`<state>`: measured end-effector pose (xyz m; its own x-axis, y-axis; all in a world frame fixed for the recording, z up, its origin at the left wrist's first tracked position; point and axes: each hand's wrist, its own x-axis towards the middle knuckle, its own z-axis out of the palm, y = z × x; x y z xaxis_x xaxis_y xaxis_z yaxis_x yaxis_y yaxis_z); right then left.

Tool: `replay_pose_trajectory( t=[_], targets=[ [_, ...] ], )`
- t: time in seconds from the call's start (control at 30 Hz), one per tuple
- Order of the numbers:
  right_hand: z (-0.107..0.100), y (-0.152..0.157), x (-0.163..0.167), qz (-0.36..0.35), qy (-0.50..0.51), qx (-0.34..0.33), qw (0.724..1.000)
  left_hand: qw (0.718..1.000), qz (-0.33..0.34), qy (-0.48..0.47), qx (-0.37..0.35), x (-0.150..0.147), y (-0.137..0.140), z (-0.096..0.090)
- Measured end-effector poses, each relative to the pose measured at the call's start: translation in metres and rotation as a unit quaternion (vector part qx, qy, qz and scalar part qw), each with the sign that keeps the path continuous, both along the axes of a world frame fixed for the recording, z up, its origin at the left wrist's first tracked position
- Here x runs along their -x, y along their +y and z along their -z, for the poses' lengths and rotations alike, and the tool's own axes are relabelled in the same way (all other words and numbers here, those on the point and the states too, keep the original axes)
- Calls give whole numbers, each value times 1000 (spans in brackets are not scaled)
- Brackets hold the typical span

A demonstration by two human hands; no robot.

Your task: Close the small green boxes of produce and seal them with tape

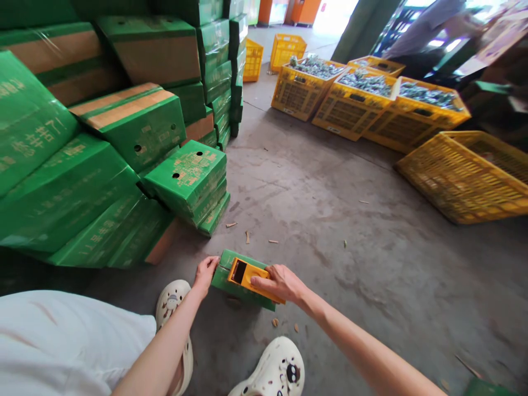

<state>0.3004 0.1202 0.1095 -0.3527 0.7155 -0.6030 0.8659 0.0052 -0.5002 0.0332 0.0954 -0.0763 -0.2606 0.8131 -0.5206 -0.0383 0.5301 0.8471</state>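
Observation:
A small green cardboard box [251,300] stands on the floor in front of me, between my shoes. My left hand [206,272] pinches the top left corner of this box with its fingertips. In my right hand [282,281] is an orange carton stapler [247,274], gripped with the thumb along its top. The stapler lies across the top of the box and hides part of it. Its underside, against the box, is out of sight.
Green cartons [185,170] are piled high on the left. Yellow crates [355,104] filled with small grey-green items stand at the back right. Nearer on the right, a yellow crate [462,181] sits tilted. Behind them a person [429,27] bends over. Cardboard scraps [247,237] dot the floor.

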Motion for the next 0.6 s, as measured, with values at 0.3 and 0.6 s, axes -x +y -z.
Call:
replay_pose_trajectory(
  t=[0.3, 0.6],
  targets=[
    [-2, 0, 0, 13, 6, -3, 1000, 999, -25, 5, -20, -3, -14, -3],
    [1, 5, -4, 4, 36, 8, 999, 916, 380, 11, -128, 20, -4, -64]
  ],
)
